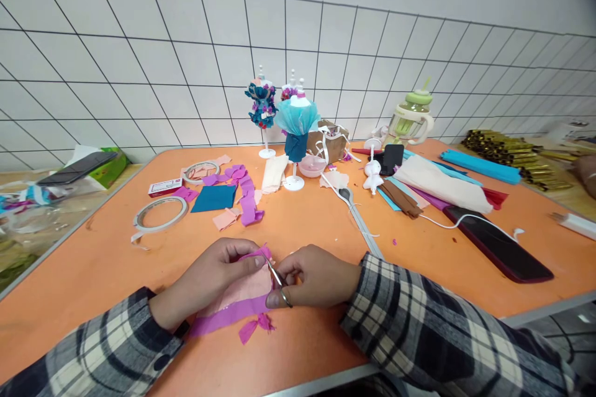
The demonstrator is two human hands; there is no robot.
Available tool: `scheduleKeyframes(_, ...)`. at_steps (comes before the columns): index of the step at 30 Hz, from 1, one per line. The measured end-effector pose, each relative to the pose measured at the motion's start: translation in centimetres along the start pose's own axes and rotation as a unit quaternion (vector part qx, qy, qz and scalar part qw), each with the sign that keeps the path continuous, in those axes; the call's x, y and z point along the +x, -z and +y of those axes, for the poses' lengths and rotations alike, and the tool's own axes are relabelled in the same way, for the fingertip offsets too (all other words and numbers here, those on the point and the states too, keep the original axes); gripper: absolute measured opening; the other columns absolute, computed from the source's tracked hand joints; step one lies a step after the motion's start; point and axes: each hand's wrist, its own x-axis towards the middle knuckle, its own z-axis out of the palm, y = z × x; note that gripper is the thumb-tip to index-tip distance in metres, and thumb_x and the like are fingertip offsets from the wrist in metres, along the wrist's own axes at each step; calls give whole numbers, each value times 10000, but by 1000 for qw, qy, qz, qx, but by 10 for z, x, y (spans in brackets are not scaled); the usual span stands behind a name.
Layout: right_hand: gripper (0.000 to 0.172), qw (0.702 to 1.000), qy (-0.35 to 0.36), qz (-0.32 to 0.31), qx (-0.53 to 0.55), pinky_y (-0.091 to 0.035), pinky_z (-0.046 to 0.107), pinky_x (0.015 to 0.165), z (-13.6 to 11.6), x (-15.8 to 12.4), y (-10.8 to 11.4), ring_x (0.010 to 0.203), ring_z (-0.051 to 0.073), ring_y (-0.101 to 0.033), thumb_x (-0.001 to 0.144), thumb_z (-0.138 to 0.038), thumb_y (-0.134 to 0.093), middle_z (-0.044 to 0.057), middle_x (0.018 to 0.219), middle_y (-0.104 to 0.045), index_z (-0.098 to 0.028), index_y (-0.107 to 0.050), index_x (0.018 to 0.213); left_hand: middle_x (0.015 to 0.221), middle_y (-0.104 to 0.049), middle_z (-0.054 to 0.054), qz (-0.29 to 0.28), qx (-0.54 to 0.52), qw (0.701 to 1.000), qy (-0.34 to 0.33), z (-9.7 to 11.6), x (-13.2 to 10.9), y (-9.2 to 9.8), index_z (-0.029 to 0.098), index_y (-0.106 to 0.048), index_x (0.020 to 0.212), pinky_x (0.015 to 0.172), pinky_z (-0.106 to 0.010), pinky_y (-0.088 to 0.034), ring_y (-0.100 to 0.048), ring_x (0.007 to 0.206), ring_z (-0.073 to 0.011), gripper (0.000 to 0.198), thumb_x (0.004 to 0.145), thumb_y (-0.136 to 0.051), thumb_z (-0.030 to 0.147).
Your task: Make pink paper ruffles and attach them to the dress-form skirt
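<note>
My left hand (pixel 228 273) pinches the upper edge of a pink and purple crepe paper piece (pixel 246 290), a pale pink panel with a purple band along its lower side. In my right hand (pixel 310 276) is a small pair of scissors (pixel 275 273), thumb through one ring. Their blades point up and left, at the paper's upper right corner close to my left fingertips. A small magenta paper bow or scrap (pixel 256 327) lies on the table just below the paper. My left palm and wrist cover part of the paper's left side.
Tape rolls (pixel 161 216), a blue paper square (pixel 213 198) and purple strips (pixel 251 201) lie at left. Mini dress forms (pixel 295 142) stand at the back. Rightward are a white doll-like form (pixel 373 177), folded crepe paper (pixel 440 183), a phone (pixel 498 245) and a green-lidded bottle (pixel 410 116).
</note>
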Motion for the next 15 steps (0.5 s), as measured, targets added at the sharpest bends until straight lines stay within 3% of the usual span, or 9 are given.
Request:
scheduleKeyframes(8, 405, 1000, -9, -1, 0, -302, 238, 549, 0, 0, 0, 590, 96, -456, 769, -571, -784, -65, 602, -514, -185, -669, 731, 680, -671, -14, 4, 6, 1000, -12, 4, -1, -1, 160, -721, 696, 608, -261, -442, -566, 655, -169, 376, 798, -740, 521)
scheduleKeyframes(15, 378, 1000, 3, -6, 8, -314, 234, 563, 0, 0, 0, 601, 96, -469, 777, -549, -785, -70, 602, -510, -188, -678, 746, 742, -720, -47, -4, -1, 1000, -6, 2, -1, -1, 161, -729, 738, 634, -292, -496, -623, 698, -204, 388, 793, -741, 545)
